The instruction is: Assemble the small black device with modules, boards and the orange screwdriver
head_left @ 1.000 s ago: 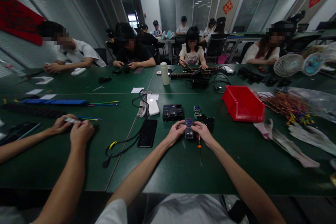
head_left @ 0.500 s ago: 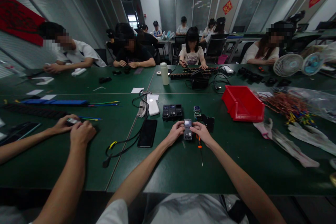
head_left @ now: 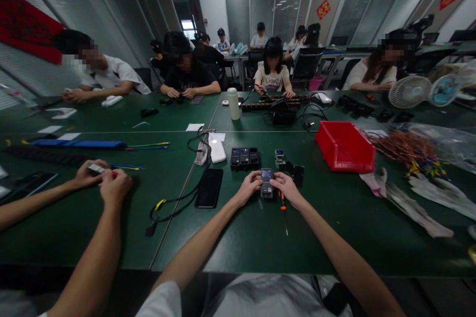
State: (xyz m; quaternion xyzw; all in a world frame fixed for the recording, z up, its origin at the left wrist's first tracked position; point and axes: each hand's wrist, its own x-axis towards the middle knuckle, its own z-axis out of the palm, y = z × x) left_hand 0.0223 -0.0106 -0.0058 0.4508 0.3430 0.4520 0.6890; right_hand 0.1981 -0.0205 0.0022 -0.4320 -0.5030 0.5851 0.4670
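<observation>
A small dark electronic module with a little screen (head_left: 267, 189) is held between my two hands just above the green table. My left hand (head_left: 250, 184) grips its left side, fingers closed. On the opposite side, my right hand (head_left: 286, 185) pinches the upper right edge. An orange-handled screwdriver (head_left: 283, 201) lies under and beside my right hand, its shaft toward me. Just beyond my hands sit a row of similar black modules (head_left: 244, 158) and a small circuit board module (head_left: 279, 158). A flat black plate (head_left: 296, 174) lies partly behind my right hand.
A red bin (head_left: 345, 151) stands to the right, near gloves (head_left: 412, 203) and bundled wires (head_left: 412, 148). Left of me lie a black phone (head_left: 208, 188), a white power bank (head_left: 216, 149) and a black cable (head_left: 178, 214). A co-worker's hands (head_left: 111, 183) work at the far left.
My hands and the module stay almost in place; its lower part looks slightly tilted. The co-worker's hands on the left have shifted, showing more of the small item they hold.
</observation>
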